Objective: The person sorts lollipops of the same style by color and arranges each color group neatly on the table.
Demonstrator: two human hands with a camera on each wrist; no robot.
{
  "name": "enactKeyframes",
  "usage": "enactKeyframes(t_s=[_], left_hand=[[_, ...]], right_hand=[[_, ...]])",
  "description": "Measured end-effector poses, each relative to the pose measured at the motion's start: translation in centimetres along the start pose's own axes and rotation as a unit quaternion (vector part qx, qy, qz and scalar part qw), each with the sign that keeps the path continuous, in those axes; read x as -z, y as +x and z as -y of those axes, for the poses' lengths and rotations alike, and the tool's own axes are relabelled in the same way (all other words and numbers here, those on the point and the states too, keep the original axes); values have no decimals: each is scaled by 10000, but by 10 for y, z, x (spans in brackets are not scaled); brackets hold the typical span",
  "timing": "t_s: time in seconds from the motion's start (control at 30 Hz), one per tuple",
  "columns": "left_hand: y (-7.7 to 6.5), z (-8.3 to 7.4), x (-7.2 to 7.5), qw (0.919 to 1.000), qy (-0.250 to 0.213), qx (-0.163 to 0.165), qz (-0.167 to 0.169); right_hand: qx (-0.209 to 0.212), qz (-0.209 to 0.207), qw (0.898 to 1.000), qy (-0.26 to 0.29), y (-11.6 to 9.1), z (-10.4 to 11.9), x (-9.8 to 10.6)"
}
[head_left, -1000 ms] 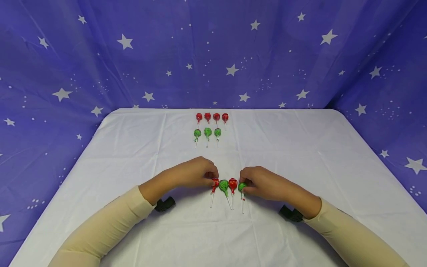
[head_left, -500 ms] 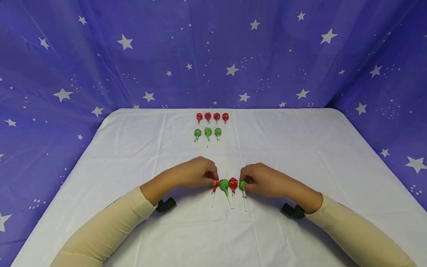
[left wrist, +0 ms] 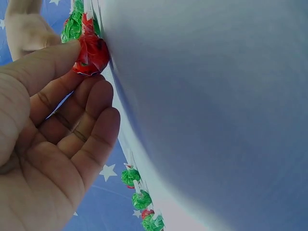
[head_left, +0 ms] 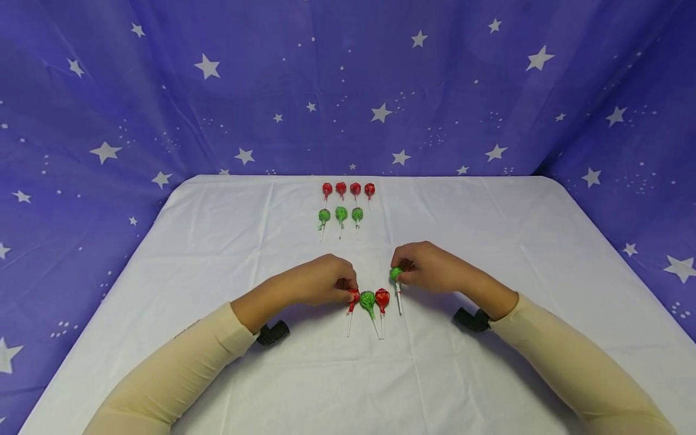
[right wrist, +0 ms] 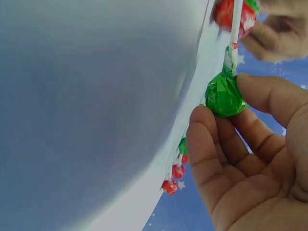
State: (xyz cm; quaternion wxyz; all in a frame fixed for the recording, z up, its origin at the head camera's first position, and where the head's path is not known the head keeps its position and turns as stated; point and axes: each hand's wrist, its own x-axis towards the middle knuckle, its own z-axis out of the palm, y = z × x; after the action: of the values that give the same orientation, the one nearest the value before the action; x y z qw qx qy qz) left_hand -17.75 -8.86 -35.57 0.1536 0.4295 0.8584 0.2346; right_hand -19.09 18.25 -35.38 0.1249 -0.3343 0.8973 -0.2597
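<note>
My left hand [head_left: 325, 281] pinches the head of a red lollipop [left wrist: 92, 55] between thumb and fingers, its white stick pointing toward me. Beside it lie a green lollipop [head_left: 368, 299] and another red lollipop [head_left: 382, 298], heads close together. My right hand [head_left: 432, 269] grips a second green lollipop [right wrist: 224, 96] by its wrapped head, farther from me than that group and to its right. In the right wrist view the thumb presses one side of this green head and the fingertips the other.
Toward the back of the white-covered table [head_left: 217, 241] lie a row of several red lollipops [head_left: 355, 189] and, nearer, a row of three green lollipops [head_left: 341, 213]. A purple star-printed curtain [head_left: 304, 72] hangs behind and at both sides.
My right hand has moved away from me, carrying the green lollipop up and off the end of the near group. The left hand stays on its red lollipop.
</note>
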Motion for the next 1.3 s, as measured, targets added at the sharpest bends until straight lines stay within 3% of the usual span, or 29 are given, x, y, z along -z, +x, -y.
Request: enactKeyframes(t_s=[0.3, 0.67, 0.97, 1.3], left_hand=[[3, 2, 0, 9999, 69, 8, 82], [3, 0, 4, 9999, 26, -45, 141], [2, 2, 3, 9998, 83, -116, 115], [2, 0, 3, 9999, 28, -38, 117]], right_hand=[[-175, -208, 9996, 46, 28, -13, 13], [-484, -503, 9975, 95, 77, -27, 24], [-939, -632, 9935, 117, 112, -44, 25], [-1127, -690, 9910, 223, 131, -55, 24]])
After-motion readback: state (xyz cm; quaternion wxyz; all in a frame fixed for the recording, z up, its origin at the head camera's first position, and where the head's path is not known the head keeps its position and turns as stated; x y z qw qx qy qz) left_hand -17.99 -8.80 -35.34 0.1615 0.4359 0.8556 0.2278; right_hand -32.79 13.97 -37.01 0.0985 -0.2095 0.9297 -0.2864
